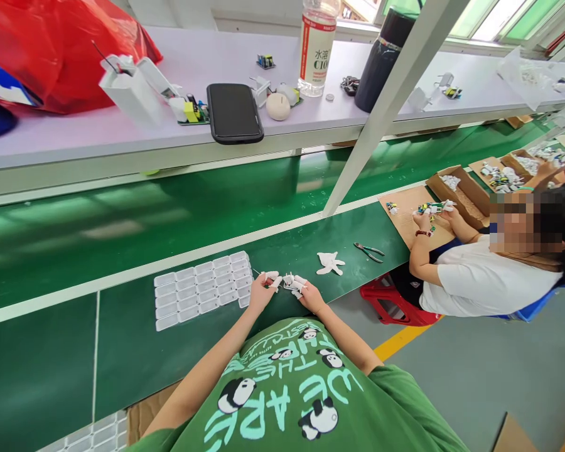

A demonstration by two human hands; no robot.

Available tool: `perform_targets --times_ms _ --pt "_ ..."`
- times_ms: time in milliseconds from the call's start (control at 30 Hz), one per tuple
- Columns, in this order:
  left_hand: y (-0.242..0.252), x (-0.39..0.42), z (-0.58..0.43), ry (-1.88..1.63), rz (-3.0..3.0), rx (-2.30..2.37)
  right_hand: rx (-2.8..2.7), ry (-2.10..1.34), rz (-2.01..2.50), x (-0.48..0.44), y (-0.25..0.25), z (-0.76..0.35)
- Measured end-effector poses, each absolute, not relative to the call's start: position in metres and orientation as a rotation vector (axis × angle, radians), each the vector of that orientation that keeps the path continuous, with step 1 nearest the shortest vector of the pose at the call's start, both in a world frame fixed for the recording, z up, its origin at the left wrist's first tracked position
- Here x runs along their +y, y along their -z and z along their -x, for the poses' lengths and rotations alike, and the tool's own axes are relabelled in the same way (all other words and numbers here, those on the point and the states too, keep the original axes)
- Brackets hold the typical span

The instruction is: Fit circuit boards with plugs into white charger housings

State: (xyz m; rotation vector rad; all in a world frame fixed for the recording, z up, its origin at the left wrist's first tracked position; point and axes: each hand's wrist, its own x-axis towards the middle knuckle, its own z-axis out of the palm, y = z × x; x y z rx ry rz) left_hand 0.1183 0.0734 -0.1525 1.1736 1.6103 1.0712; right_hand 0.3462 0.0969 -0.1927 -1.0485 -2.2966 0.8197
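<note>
Both hands are close together over the table's near edge, with white covers on several fingertips. My left hand [262, 294] is closed in a pinch; a thin dark tip sticks out by its fingers, but what it holds is too small to make out. In the closed fingers of my right hand [308, 295] is a small white plastic part [289, 282] with a dark outline. Left of my hands, white plastic casings [202, 289] lie in tight rows, open side up. A white glove [329, 263] and green-handled pliers [368, 252] lie to the right.
A green belt [169, 207] runs behind the table, below a shelf holding a phone [235, 113], a bottle [316, 50] and a dark flask [381, 63]. A slanted post [381, 125] rises ahead. On the right, a co-worker [484, 270] sits handling circuit boards beside cardboard boxes [466, 201].
</note>
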Motion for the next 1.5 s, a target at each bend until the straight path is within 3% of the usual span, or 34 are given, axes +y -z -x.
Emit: perform_targets --times_ms 233,467,767,1500 --pt "0.128 0.015 -0.099 -1.175 -1.056 1.69 -2.264 -0.701 1.043 0.098 0.182 -0.336" --pt "0.12 -0.019 -0.076 -1.223 -0.941 1.844 -2.047 -0.502 1.27 0.178 0.148 -0.35" --pt "0.115 -0.059 -0.063 -1.309 -0.732 1.99 -2.126 -0.552 1.383 0.157 0.178 -0.336" --pt "0.11 -0.052 -0.072 -1.21 -0.799 1.856 -2.207 -0.648 1.521 0.16 0.178 -0.339"
